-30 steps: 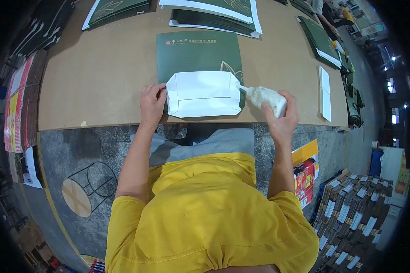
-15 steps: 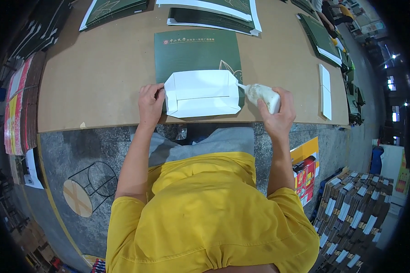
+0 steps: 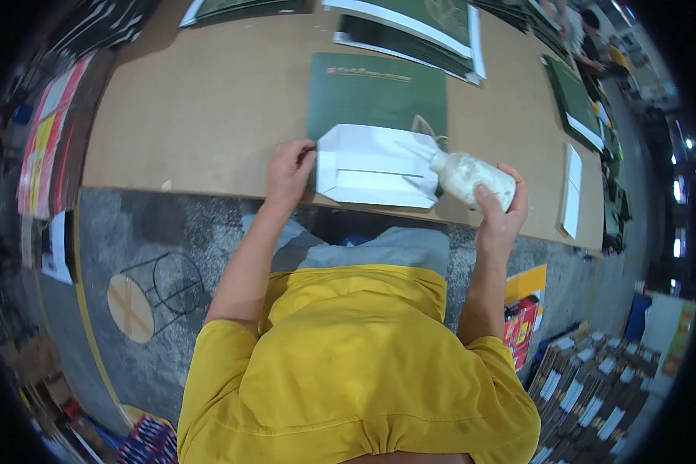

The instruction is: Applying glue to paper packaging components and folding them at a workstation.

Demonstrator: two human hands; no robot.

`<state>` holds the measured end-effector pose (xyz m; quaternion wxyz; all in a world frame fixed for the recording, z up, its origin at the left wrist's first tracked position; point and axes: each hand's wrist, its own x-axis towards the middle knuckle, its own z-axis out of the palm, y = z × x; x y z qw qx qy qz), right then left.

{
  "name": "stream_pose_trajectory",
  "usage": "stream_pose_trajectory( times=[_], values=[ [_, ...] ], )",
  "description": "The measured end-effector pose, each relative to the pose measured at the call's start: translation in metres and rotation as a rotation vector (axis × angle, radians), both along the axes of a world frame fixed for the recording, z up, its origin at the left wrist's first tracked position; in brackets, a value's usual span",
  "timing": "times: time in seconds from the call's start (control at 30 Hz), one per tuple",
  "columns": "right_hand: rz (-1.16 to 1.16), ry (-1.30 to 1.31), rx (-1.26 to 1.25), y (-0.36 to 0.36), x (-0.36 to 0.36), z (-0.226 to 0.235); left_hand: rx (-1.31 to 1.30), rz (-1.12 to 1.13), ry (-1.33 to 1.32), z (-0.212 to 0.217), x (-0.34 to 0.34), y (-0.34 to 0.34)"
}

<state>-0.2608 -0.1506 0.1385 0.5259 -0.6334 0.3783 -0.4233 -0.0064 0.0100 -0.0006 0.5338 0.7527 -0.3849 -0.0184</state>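
Observation:
A flat green paper bag (image 3: 375,93) lies on the brown table (image 3: 201,116), its white folded bottom (image 3: 375,166) turned toward me at the near edge. My left hand (image 3: 288,172) presses on the left end of that white fold. My right hand (image 3: 501,209) grips a white squeeze bottle (image 3: 472,176), tilted with its thin nozzle pointing left onto the right part of the fold.
Stacks of green and white printed sheets (image 3: 410,23) lie at the table's far side and along the right (image 3: 576,100). A white strip (image 3: 571,189) lies to the right. Coloured sheets (image 3: 42,139) sit left. A wire stool (image 3: 151,286) and stacked bundles (image 3: 588,379) stand on the floor.
My right hand has swung the bottle's nozzle left onto the white fold. The left hand stays on the fold's left end.

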Motion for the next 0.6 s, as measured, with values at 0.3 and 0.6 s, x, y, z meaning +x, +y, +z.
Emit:
stream_pose_trajectory(
  times=[0.3, 0.6],
  values=[
    [0.360, 0.236, -0.918, 0.034, 0.088, -0.015, -0.018, 0.071, -0.132, -0.001, -0.001, -0.008],
    [0.387, 0.342, -1.007, 0.036, 0.100, -0.017, -0.037, 0.063, -0.089, 0.003, -0.003, -0.009]
  ],
)
